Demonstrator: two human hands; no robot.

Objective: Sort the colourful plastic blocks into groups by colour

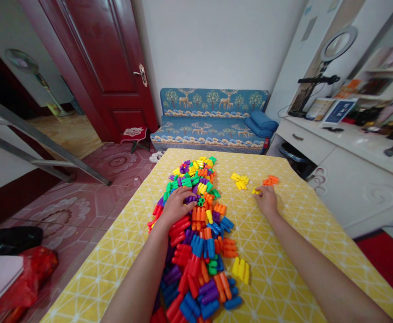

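A long heap of plastic building blocks [199, 217] in red, blue, orange, green, purple and yellow runs down the table. My left hand [178, 206] rests on the heap's left side, thumb and fingers apart around a purple block [191, 198] that lies among the others. Over to the right, my right hand [266, 200] pinches a small yellow block [256, 190] just above or on the cloth. Several yellow blocks [239, 181] lie grouped to its left. Just beyond its fingers is a small orange group of blocks [270, 180].
A yellow patterned cloth [283, 269] covers the table. Nearer me, a yellow block piece [241, 270] lies beside the heap. Behind the table stands a blue sofa [213, 123]. A white cabinet [357, 179] is at the right, and a metal ladder [58, 154] at the left.
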